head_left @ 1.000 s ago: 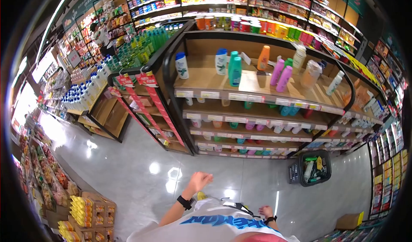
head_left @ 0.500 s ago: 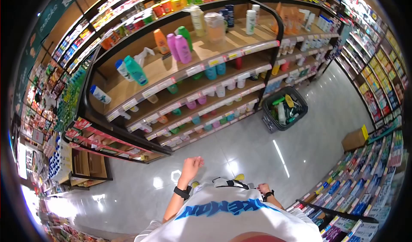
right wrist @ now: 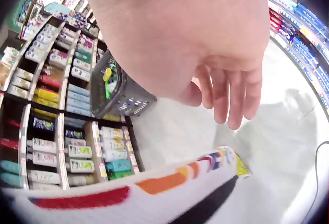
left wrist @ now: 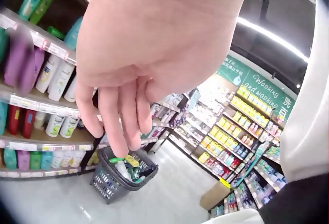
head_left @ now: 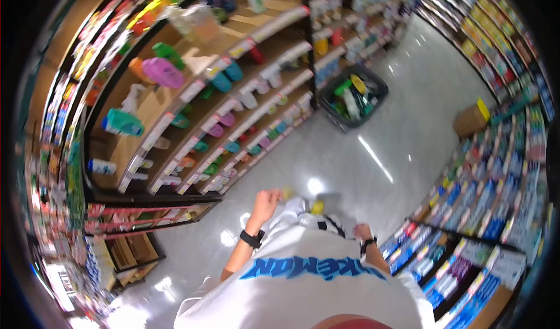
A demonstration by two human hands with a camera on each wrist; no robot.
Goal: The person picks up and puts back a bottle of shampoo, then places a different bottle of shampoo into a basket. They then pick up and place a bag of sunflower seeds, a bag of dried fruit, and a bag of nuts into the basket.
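Observation:
My left hand (head_left: 266, 205) hangs in front of my body over the floor, holding nothing. Its fingers (left wrist: 114, 116) droop loosely in the left wrist view. On the other side of my white shirt (head_left: 326, 294), my right hand (head_left: 362, 231) also hangs free. Relaxed fingers (right wrist: 236, 93) show in the right wrist view. A dark grey shopping basket (left wrist: 105, 185) stands on the floor ahead, apart from both hands. Inside it lie green and white items and a yellow one.
A shelf unit with shampoo bottles curves along the left, with a purple bottle (head_left: 162, 72) and a teal bottle (head_left: 125, 122) on top. Shelves of boxed goods (head_left: 461, 270) line the right. A cardboard box (head_left: 470, 121) sits beside them. Shiny grey floor (head_left: 402, 148) runs between.
My view has swung to the right; the shelf has shifted left and the basket looks closer to the middle. Both hands still hang at my sides, holding nothing.

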